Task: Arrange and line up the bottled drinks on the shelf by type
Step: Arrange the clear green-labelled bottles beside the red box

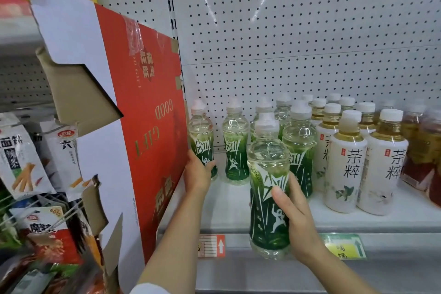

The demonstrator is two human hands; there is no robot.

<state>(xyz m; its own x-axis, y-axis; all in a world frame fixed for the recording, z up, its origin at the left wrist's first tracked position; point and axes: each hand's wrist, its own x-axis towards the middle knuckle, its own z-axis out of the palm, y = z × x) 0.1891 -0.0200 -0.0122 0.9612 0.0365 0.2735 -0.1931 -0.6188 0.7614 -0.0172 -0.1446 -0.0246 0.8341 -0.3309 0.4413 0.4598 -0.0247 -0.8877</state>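
My right hand (296, 219) grips a green-labelled clear bottle (266, 174) and holds it in the air in front of the shelf edge. My left hand (196, 174) holds the lower part of another green-labelled bottle (201, 136) standing at the far left of the white shelf (229, 203). Several more green-labelled bottles stand behind, one (235, 143) beside the left one and one (299, 141) just behind the held bottle. To the right stand rows of white-labelled tea bottles (344, 164) with white caps. Red-labelled bottles (424, 150) are at the far right.
A red and white cardboard box (133, 114) stands open against the shelf's left end, close to my left hand. Snack packets (21, 157) hang on the rack at the left. Price tags (211, 246) sit on the shelf's front rail. A pegboard wall (286, 31) backs the shelf.
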